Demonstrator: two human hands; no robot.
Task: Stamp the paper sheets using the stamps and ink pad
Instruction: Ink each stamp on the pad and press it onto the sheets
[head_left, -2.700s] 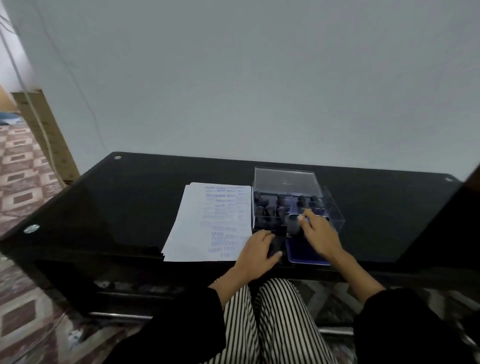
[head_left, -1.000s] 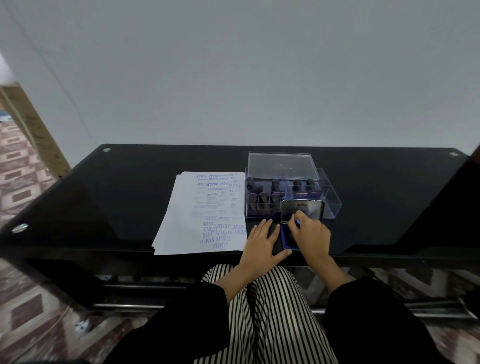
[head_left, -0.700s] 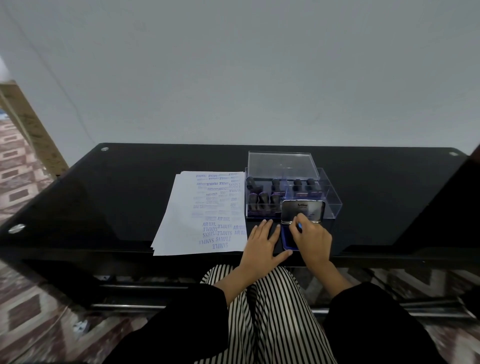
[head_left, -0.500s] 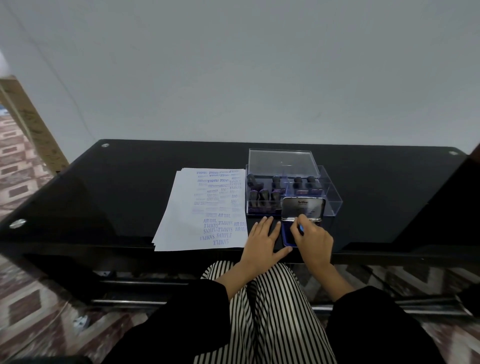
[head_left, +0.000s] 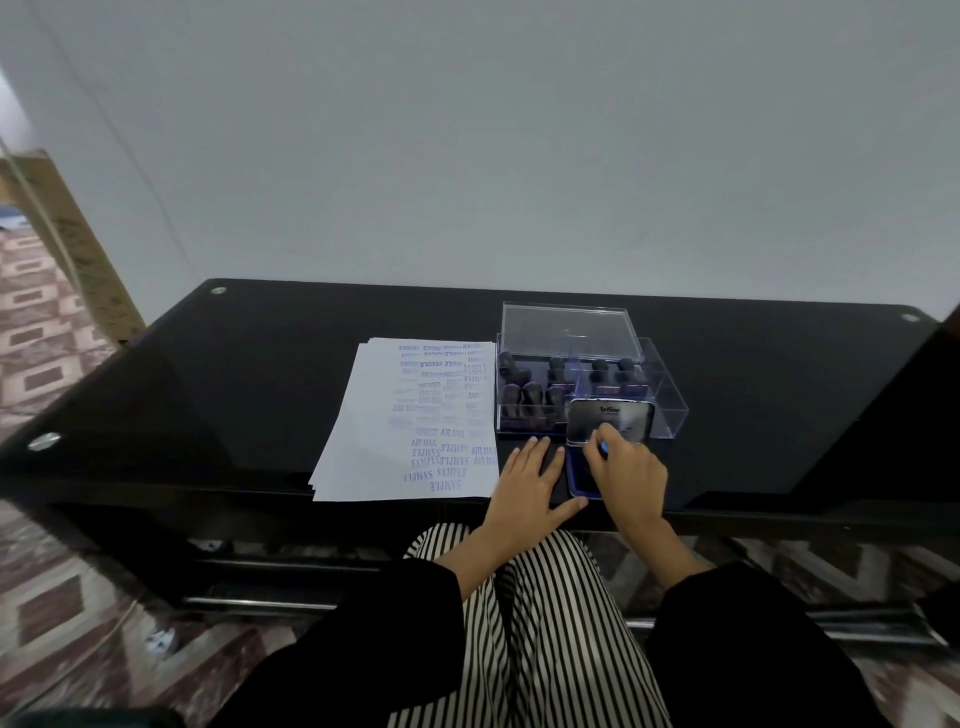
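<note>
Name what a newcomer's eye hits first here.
Blue-printed paper sheets mid-table, crowded with AIR MAIL and SAMPLE marks. Right of them a clear box of stamps; before it the Artline ink pad, right hand pinching its raised lid, left hand flat on the black table beside.

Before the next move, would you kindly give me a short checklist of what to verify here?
1. The ink pad is open, its lid raised: ok.
2. The left hand lies flat on the table beside the pad: ok.
3. The right hand holds a stamp: cannot tell; its fingers are at the lid.
4. The paper sheets lie flat, with blank space on top: ok.
5. The clear box is open, the stamps reachable: ok.
</note>
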